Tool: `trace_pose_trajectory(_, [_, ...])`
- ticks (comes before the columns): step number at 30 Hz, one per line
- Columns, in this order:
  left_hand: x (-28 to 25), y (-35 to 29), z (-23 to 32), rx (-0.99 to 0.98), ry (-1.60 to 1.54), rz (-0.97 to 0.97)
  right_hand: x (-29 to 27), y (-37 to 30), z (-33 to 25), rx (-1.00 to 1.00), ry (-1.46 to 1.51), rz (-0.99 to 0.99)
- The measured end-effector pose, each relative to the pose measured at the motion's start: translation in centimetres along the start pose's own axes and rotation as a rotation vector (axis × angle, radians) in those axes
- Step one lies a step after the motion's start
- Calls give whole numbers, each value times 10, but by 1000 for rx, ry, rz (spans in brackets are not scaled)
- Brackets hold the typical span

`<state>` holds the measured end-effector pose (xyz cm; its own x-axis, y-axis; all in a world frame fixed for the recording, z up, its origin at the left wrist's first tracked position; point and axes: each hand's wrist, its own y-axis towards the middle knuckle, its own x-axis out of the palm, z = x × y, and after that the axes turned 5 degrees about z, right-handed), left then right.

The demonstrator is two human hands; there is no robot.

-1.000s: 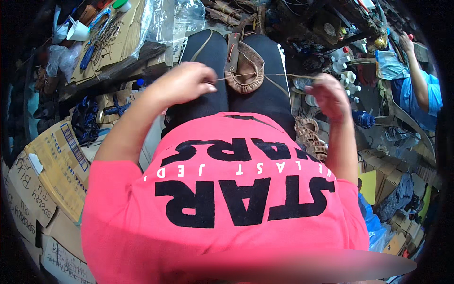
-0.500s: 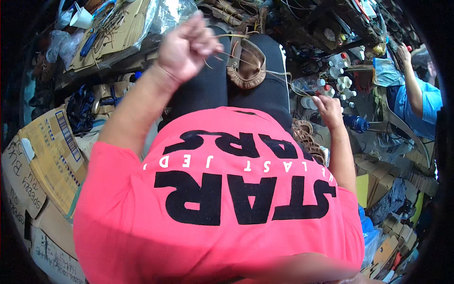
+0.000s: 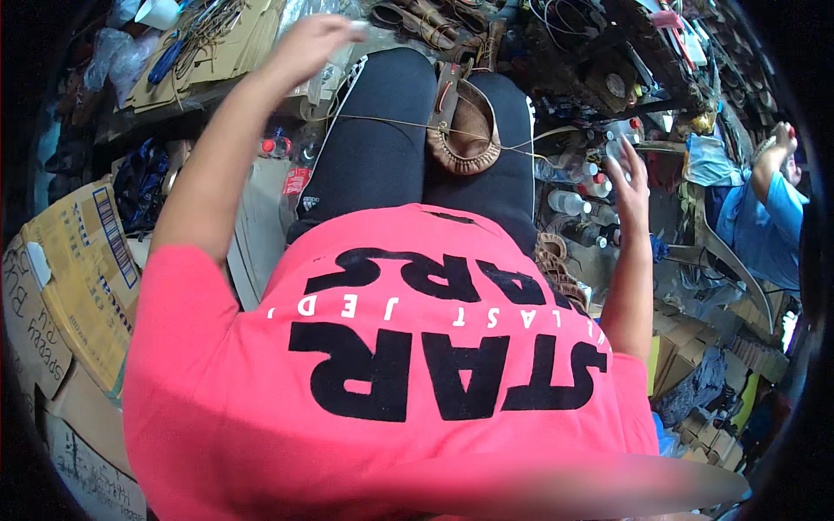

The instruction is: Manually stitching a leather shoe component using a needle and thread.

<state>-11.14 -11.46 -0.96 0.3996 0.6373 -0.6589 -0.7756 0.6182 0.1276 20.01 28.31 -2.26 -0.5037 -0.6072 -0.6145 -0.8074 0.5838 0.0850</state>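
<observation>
A black-trousered lap [image 3: 378, 165] bears a brown shoe upper [image 3: 466, 163] on its right thigh. The left hand [image 3: 313, 42] has swung beyond the shoe upper's left, grip unclear; right of it, the right hand [image 3: 635, 187] has spread, so the thin cord [image 3: 382, 120] probably hangs slack there.

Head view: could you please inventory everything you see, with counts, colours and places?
Shoe upper: one, brown, on the lap
Cord: one or more, tan, across the lap
Stacked shoe pieces: several, brown, right hip
Shoe-like pieces: several, brown, beyond knees
Bottles: many, mostly clear or white, right side
Cardboard boxes: several, yellow-brown and tan, left
Cardboard sheets: a stack, tan, upper left
Cup: one, white, top left
Co-worker: one, blue top, right edge
Shirt: one, pink, on torso
Trousers: one pair, black, on legs
Left hand: one, bare, beside left knee
Right hand: one, bare, beside right thigh
</observation>
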Motion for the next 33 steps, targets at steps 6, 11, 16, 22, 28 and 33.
trace_pose_trajectory(6, [107,62,72,-50,702,-402,94,31,-137,-464,-314,-654])
trace_pose_trajectory(11, [111,60,88,-98,801,-472,113,30,-123,-510,-257,-639])
trace_pose_trajectory(16, [93,53,96,-61,821,-573,117,19,-119,-466,-235,-597])
trace_pose_trajectory(22, [87,47,84,-115,645,-367,122,7,-106,-368,-188,-477])
trace_pose_trajectory(28, [57,45,37,-40,321,28,129,-5,-103,-303,-116,-338])
trace_pose_trajectory(33, [94,42,79,-37,818,-260,133,-6,-106,-375,-157,-320])
